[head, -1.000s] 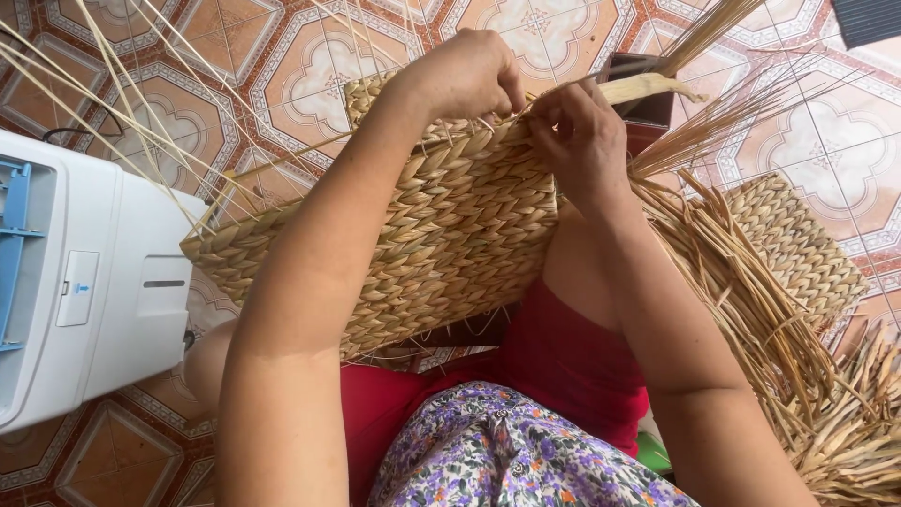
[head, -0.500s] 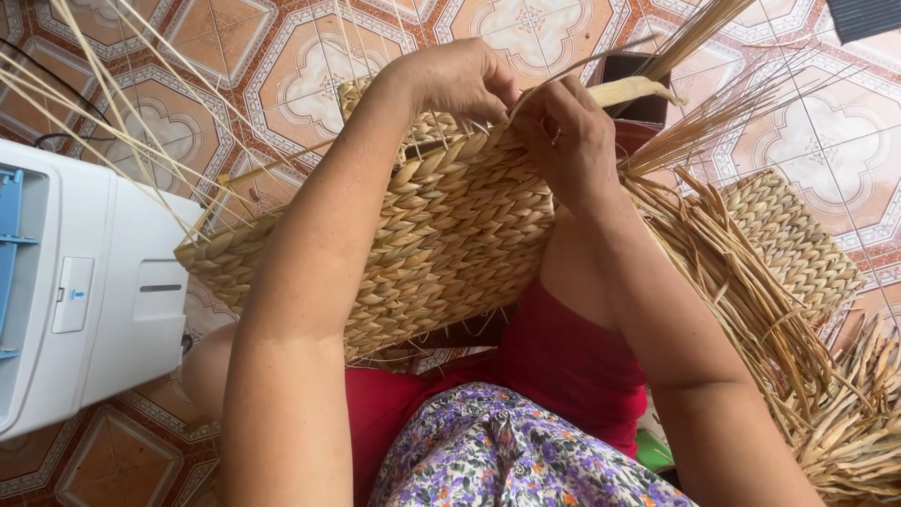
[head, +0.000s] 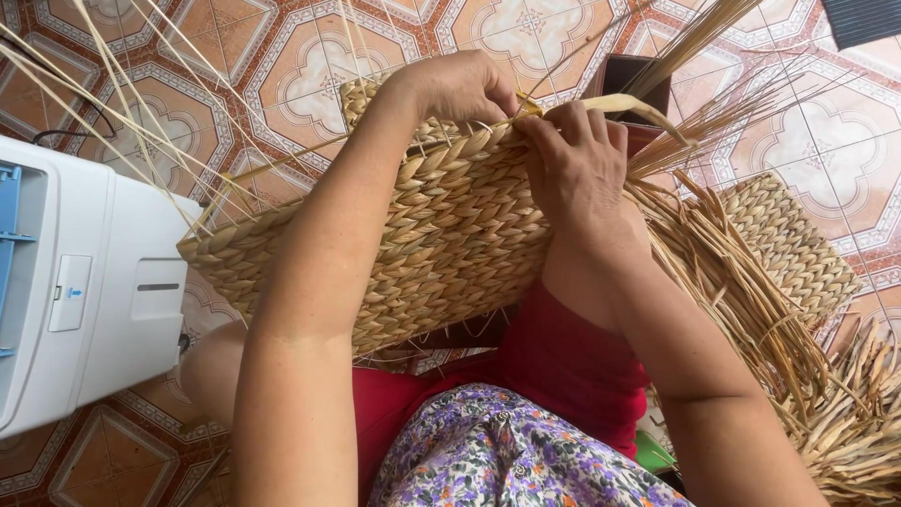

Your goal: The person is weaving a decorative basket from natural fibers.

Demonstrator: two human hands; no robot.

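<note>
**Woven basket held on the lap, both hands at its top edge**

Woven basket point(head: 441, 235), made of plaited straw-coloured fibre, rests tilted across the person's lap, over red cloth and a floral garment point(head: 497, 460). Its upper rim points away from the camera.

The left hand point(head: 460, 89) is curled closed over the far rim, fingers folded down out of sight behind the weave, gripping the edge. The right hand point(head: 577, 164) lies just beside it with its fingers bent together, pinching a flat pale strand point(head: 629, 103) that arches off to the right from the rim. The two hands nearly touch at the rim.

Loose thin stalks point(head: 141, 113) fan out from the basket's left side over the patterned tile floor point(head: 291, 66). A heap of dried fibre point(head: 770, 329) lies to the right, with a smaller woven piece point(head: 788, 244) resting on it. A dark brown box point(head: 633, 80) stands beyond the right hand. At the left edge sits a white plastic appliance point(head: 84, 291) with a blue panel and a small pale rectangular label on its side.
</note>
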